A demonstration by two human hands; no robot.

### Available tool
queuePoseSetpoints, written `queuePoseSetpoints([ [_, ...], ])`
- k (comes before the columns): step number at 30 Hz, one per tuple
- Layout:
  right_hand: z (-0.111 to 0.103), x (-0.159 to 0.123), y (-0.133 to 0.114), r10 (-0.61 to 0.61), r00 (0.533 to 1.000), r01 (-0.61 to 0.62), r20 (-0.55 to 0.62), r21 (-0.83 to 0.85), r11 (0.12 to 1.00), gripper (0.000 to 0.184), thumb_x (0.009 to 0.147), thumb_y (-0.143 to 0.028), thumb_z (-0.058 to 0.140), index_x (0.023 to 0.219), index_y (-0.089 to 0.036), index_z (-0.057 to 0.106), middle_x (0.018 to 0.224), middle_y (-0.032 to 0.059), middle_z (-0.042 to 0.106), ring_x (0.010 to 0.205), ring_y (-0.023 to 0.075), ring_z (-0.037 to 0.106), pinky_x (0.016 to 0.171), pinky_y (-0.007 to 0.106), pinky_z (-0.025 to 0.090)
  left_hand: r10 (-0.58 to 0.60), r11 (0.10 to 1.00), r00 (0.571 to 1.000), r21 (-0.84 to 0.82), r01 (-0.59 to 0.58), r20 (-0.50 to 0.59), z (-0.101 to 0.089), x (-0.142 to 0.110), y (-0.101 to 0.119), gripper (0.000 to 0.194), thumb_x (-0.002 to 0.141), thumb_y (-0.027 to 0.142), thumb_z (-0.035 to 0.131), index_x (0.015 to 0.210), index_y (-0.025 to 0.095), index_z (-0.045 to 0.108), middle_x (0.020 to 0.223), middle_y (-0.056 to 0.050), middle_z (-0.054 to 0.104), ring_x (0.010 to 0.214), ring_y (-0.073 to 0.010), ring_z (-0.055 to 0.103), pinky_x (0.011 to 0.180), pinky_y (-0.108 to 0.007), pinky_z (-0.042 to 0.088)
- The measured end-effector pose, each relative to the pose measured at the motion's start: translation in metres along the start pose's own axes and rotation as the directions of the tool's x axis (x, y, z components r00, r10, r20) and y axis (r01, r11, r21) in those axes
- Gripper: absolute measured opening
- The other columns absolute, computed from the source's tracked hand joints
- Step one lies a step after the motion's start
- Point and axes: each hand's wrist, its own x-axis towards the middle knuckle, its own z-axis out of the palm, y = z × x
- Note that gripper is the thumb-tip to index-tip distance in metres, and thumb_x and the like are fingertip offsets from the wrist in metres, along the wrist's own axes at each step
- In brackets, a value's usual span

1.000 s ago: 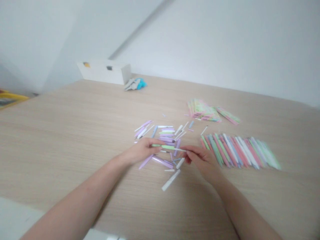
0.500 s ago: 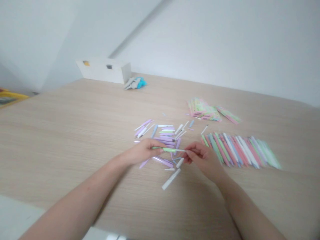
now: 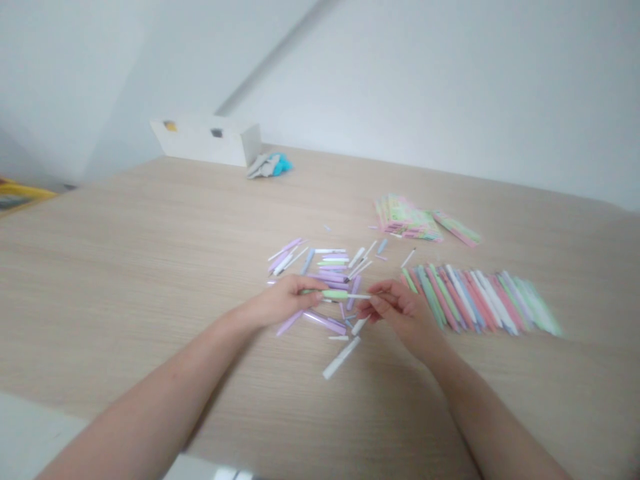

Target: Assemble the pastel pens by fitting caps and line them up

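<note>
My left hand (image 3: pixel 286 299) pinches a light green pen barrel (image 3: pixel 334 294), held level over a scatter of pen parts. A thin white pen refill (image 3: pixel 359 297) sticks out of the barrel's right end, and my right hand (image 3: pixel 393 307) grips its far end between thumb and fingers. Purple barrels (image 3: pixel 324 323) lie beneath and around my left hand. Below my right hand are a short white piece (image 3: pixel 359 326) and a longer white tube (image 3: pixel 341 359). Part of the scatter is hidden behind my hands.
To the right lies a slanted row of pink, green, white and blue pens (image 3: pixel 480 300). Behind it sit a stack of printed packets (image 3: pixel 407 219) and a single packet (image 3: pixel 456 229). A white box (image 3: pixel 203 141) and a grey-and-blue cloth (image 3: pixel 270 165) stand at the back left.
A little more of the white refill shows between the green barrel and my right fingers. Both hands stay almost in place.
</note>
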Motion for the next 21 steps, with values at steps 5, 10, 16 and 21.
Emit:
queuePoseSetpoints([
  [5,-0.004,-0.0011,0.0014,-0.026,1.0,0.027,-0.014,0.064,0.998,0.017,0.084,-0.035,0.059,0.086,-0.019,0.056,0.078,0.0046,0.073,0.068,0.0149,0.068,0.061,0.026,0.054,-0.025,0.998,1.0,-0.055,0.024,-0.01,0.0001,-0.0001,0.0006,0.035,0.086,0.03,0.055,0.111,0.01,0.067,0.094,-0.007,0.071,0.076,-0.0152,0.058,0.069,-0.023,0.044],
  [10,-0.0017,-0.0008,0.001,-0.047,0.994,0.046,-0.099,-0.007,0.999,0.017,0.08,-0.034,0.064,0.08,-0.018,0.058,0.072,0.0046,0.073,0.064,0.0154,0.068,0.057,0.025,0.053,-0.024,0.998,1.0,-0.059,0.023,-0.016,0.0003,-0.0005,0.0027,0.034,0.085,0.031,0.057,0.11,0.012,0.068,0.096,-0.006,0.071,0.079,-0.0157,0.058,0.071,-0.023,0.044],
  [16,0.001,-0.0001,0.0021,-0.045,0.986,0.036,-0.159,-0.06,0.998,0.02,0.079,-0.036,0.064,0.079,-0.017,0.06,0.07,0.0054,0.072,0.06,0.0156,0.067,0.054,0.025,0.052,-0.021,0.999,1.0,-0.025,0.021,-0.003,0.0006,-0.0015,0.0075,0.033,0.086,0.031,0.055,0.108,0.011,0.068,0.097,-0.007,0.07,0.083,-0.0171,0.058,0.073,-0.024,0.044],
  [21,0.0039,0.0008,0.0043,-0.059,0.983,0.044,-0.175,-0.091,0.995,0.016,0.082,-0.034,0.06,0.085,-0.018,0.059,0.074,0.0043,0.071,0.065,0.0162,0.067,0.06,0.028,0.054,-0.028,0.999,0.999,-0.047,0.027,-0.027,0.0003,-0.001,0.0015,0.032,0.085,0.034,0.056,0.105,0.013,0.068,0.081,-0.003,0.066,0.069,-0.0131,0.052,0.062,-0.021,0.04],
])
